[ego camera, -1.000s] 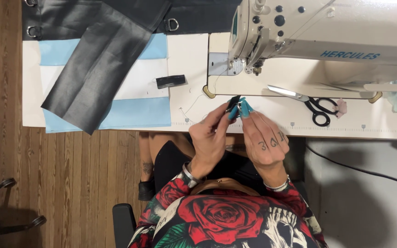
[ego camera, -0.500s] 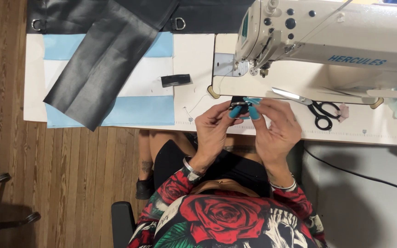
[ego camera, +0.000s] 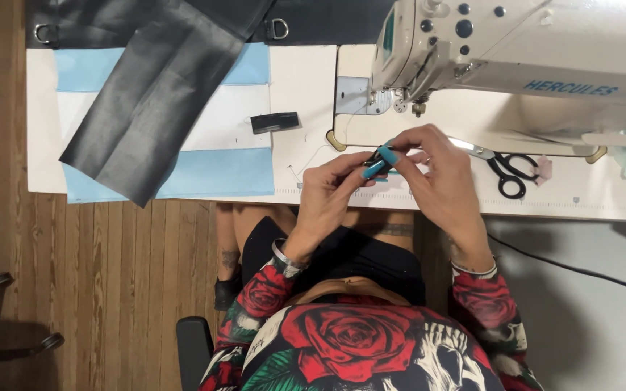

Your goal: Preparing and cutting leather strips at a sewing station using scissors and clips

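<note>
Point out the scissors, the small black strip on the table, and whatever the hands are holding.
Scissors (ego camera: 510, 172), head view, on the black handles.
Black strip (ego camera: 274, 122), head view, its middle.
Teal piece (ego camera: 375, 169), head view, on the part showing between the fingertips.

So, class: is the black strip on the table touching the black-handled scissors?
Apart. The head view shows the black strip lying left of the sewing machine, and the scissors right of both hands, with bare table between.

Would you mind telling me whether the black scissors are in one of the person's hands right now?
No, the black scissors lie on the sewing table, just beyond the right hand, untouched by either hand.
</note>
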